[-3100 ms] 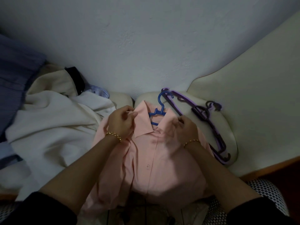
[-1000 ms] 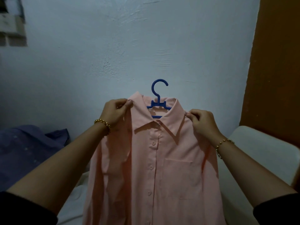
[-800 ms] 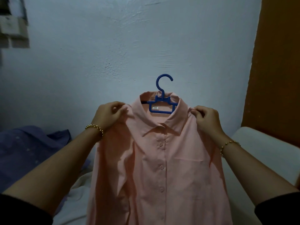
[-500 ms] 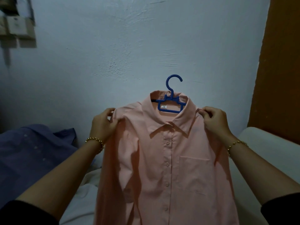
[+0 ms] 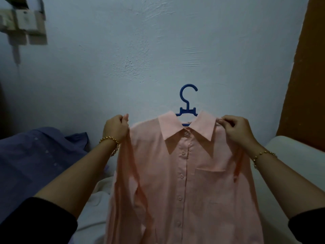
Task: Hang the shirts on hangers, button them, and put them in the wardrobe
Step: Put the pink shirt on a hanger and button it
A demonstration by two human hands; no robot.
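Pink shirt (image 5: 193,182) hung on blue hanger (image 5: 188,101), held up before pale wall (image 5: 140,50). Placket was closed, collar flat, hook clear above collar. Left hand (image 5: 115,128) gripped left shoulder, fingers (image 5: 125,118) curled tight round fabric. Right hand (image 5: 235,130) pinched right shoulder beside collar, fingers bent against thumb. Dark blue shirt (image 5: 35,155) lay low at left, apart.

A blue shirt (image 5: 35,164) and white cloth (image 5: 101,192) lie on pale cushions (image 5: 292,155).
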